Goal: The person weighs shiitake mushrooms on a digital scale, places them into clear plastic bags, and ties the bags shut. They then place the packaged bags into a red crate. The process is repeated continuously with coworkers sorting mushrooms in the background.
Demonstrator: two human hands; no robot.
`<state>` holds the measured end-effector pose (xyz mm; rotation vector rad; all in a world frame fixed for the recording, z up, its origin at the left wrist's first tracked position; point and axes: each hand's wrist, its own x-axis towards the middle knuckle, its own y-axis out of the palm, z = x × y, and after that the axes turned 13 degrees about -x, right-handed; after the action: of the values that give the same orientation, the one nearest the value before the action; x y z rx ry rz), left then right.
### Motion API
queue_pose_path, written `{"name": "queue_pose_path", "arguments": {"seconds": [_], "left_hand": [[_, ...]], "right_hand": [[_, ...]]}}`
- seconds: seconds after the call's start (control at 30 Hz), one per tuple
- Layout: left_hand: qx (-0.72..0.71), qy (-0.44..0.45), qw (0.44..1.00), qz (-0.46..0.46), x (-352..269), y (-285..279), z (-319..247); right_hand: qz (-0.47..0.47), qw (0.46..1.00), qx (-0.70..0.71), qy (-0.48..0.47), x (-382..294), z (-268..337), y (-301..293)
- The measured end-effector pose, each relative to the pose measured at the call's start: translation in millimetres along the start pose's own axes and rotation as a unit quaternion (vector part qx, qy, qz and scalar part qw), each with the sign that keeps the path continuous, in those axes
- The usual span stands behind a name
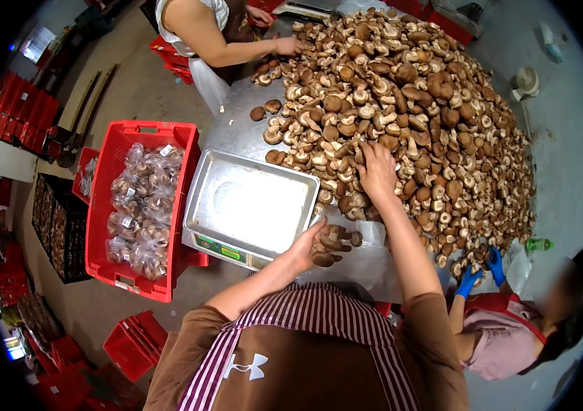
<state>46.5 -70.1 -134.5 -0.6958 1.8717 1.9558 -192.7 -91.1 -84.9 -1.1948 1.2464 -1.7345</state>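
A large heap of brown-capped shiitake mushrooms (425, 108) covers much of the metal table (240, 108). My left hand (308, 245) is cupped around several mushrooms (325, 257), just right of a digital scale's front corner. On that scale lies a shallow metal tray (250, 200) with no mushrooms in it. My right hand (378, 172) rests on the near side of the heap, fingers spread among the mushrooms; whether it grips one I cannot tell. Clear plastic (371, 234) lies on the table between my forearms.
Left of the scale stands a red plastic crate (181, 216) with bagged mushrooms (150, 205). One co-worker's hand (289, 46) touches the heap at the upper left; another co-worker's blue-gloved hands (469, 281) hold mushrooms at the lower right. A green bottle (539, 244) lies near them.
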Motion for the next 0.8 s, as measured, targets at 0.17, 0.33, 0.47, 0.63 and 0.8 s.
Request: {"name": "queue_pose_path", "arguments": {"seconds": [0.17,0.33,0.47,0.63,0.8], "left_hand": [[0.115,0.04,0.993,0.009,-8,3,-4],[0.18,0.046,0.98,0.067,-24,13,-13],[0.153,0.028,0.979,0.132,-19,12,-11],[0.115,-0.053,0.974,0.186,-5,-12,5],[0.116,-0.03,0.973,0.199,-13,-8,4]], "right_hand": [[0.012,0.997,0.05,0.049,-3,-10,10],[0.304,0.905,0.296,-0.029,-57,23,-70],[0.312,0.898,0.308,-0.041,-51,28,-70],[0.044,0.99,0.119,-0.062,25,22,-9],[0.109,0.979,0.173,-0.018,51,11,19]]}}
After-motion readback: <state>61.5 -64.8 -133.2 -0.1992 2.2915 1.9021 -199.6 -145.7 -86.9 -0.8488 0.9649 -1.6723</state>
